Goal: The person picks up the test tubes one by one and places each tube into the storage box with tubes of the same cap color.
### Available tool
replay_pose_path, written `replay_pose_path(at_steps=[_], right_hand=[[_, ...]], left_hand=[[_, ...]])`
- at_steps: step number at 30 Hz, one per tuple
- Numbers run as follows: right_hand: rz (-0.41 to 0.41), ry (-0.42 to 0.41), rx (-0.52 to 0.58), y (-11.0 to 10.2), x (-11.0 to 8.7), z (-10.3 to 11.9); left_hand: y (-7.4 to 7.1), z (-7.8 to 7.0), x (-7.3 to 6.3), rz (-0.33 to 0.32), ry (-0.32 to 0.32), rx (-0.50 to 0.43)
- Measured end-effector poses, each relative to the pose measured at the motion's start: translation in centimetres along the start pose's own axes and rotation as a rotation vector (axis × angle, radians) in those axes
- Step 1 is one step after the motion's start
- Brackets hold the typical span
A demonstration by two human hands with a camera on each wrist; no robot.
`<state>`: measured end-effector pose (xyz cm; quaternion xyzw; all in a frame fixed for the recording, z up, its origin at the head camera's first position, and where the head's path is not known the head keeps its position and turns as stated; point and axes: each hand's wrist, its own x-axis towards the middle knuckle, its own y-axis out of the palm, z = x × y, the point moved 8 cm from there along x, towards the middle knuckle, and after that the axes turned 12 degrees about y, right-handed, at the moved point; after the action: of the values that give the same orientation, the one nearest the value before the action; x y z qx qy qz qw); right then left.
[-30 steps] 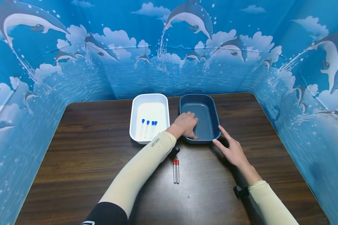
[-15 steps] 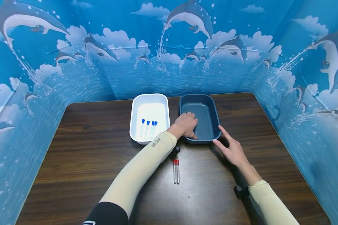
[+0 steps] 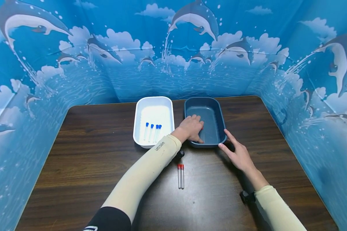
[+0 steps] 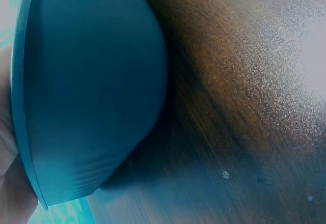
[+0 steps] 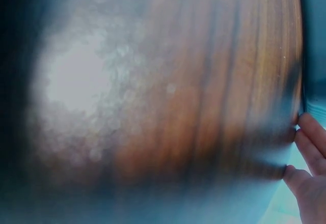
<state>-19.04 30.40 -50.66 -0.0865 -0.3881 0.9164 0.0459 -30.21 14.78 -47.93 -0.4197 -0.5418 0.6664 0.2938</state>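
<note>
In the head view, my left hand [image 3: 191, 128] reaches over the near-left rim of a dark blue tray [image 3: 211, 112], its fingers inside. A red-capped test tube [image 3: 202, 136] shows beside its thumb and fingertips; the palm side is hidden, so I cannot tell whether it grips the tube. My right hand [image 3: 239, 155] touches the tray's near-right corner with extended index finger and thumb. Two red-capped test tubes [image 3: 180, 176] lie side by side on the table nearer me. The left wrist view shows the tray's outer wall [image 4: 91, 81]; the right wrist view shows the right hand's fingers [image 5: 311, 132] near the tray.
A white tray [image 3: 154, 109] stands left of the dark blue one and holds several blue-capped test tubes [image 3: 151, 131]. Both trays stand near the back edge of the dark wooden table [image 3: 104, 144]. A dolphin-print curtain [image 3: 127, 77] surrounds the table's back and sides.
A bit of red cap and the clear tube now show beside the left hand's fingertips, slightly to the right. Both hands and trays stay nearly where they were.
</note>
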Motion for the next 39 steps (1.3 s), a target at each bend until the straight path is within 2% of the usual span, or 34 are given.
replay_pose_path(at_steps=[13,21,26,32,39], right_hand=[[0.02,0.017,-0.01,0.1,-0.1,0.1],[0.024,0.018,-0.014,0.1,-0.1,0.1],[0.015,0.022,-0.016,0.1,-0.1,0.0],[0.026,0.021,-0.012,0.3,0.0,-0.1],[0.026,0.016,0.001,0.2,-0.1,0.1]], left_hand=[[-0.7,-0.1,-0.4,-0.085,0.02,-0.049],[-2.0,0.0,-0.8,-0.159,0.044,-0.054],[-2.8,-0.1,-1.7,-0.186,0.038,-0.048],[-3.0,0.1,-2.9,-0.214,0.026,-0.053],[-3.5,-0.1,-5.1,-0.275,0.024,-0.043]])
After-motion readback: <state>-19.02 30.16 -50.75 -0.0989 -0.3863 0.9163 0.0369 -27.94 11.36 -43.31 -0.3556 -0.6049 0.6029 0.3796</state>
